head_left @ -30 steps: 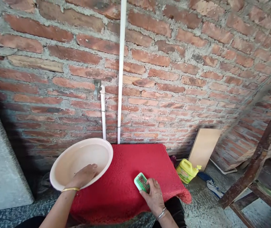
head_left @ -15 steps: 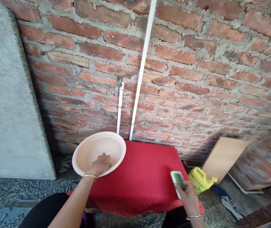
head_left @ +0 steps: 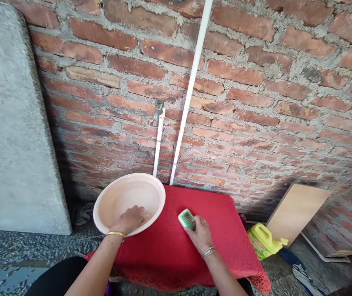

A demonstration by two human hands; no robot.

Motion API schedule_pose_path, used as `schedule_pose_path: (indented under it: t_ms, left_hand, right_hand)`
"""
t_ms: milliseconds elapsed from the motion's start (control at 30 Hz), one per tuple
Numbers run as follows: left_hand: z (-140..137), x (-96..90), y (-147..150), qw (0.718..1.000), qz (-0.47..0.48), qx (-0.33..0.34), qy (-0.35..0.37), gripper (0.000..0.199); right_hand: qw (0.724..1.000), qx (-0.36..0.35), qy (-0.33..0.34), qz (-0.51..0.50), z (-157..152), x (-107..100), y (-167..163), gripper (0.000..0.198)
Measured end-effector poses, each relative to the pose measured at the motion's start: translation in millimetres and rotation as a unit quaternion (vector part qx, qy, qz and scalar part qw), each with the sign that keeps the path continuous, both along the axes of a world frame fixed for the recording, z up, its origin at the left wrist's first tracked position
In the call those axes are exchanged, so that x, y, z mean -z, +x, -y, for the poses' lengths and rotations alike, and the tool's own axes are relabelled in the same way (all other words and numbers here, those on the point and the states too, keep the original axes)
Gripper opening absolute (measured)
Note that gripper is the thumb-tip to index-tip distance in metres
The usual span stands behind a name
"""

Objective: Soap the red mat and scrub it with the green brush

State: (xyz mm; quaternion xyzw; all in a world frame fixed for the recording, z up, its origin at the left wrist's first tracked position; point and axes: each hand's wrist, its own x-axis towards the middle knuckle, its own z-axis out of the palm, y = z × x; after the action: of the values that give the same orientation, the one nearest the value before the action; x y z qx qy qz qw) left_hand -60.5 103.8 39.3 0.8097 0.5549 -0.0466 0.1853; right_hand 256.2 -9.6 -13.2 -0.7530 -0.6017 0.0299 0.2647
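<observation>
My left hand [head_left: 129, 220] reaches into a pale pink basin [head_left: 102, 193], its fingers loosely bent and slightly apart, with nothing visible in them. The basin appears to hold some clear water and rests at the left end of a red cloth [head_left: 169, 255]. Gripped in my right hand [head_left: 201, 233] is a green-and-white scrubbing brush [head_left: 186, 219], its bristled side facing up. That hand is over the middle of the red cloth, to the right of the basin.
A yellow jug [head_left: 263, 242] stands right of the cloth-covered surface, near a leaning board [head_left: 297, 209] and slippers [head_left: 302, 271]. Behind are a brick wall, a white pipe [head_left: 189, 94] and a tap [head_left: 159, 110]. A grey slab [head_left: 12, 123] leans at left; the floor looks wet.
My right hand has carried the brush leftward from the right edge of the red cloth to its middle. My left hand stays in the basin. The view has shifted slightly.
</observation>
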Motion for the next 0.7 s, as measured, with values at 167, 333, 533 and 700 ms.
schedule_pose_path:
  t_ms: [167,333,533,700]
  left_hand:
    - [1.3,-4.7,2.4,1.0,-0.006,0.014,-0.009,0.047]
    - [3.3,-12.5,6.6,1.0,-0.007,0.003,-0.021,0.048]
    - [8.8,-22.4,9.9,0.999,0.002,-0.027,-0.024,0.049]
    - [9.5,-20.5,7.9,1.0,0.012,-0.022,-0.012,0.049]
  right_hand:
    - [0.984,0.178,0.01,0.001,33.7,-15.3,123.7,0.027]
    - [0.943,0.331,0.016,-0.012,93.4,-33.1,210.2,0.027]
    - [0.961,0.243,0.043,-0.127,76.3,-28.0,159.0,0.034]
    - [0.987,-0.012,0.021,-0.161,28.6,-15.9,12.1,0.029]
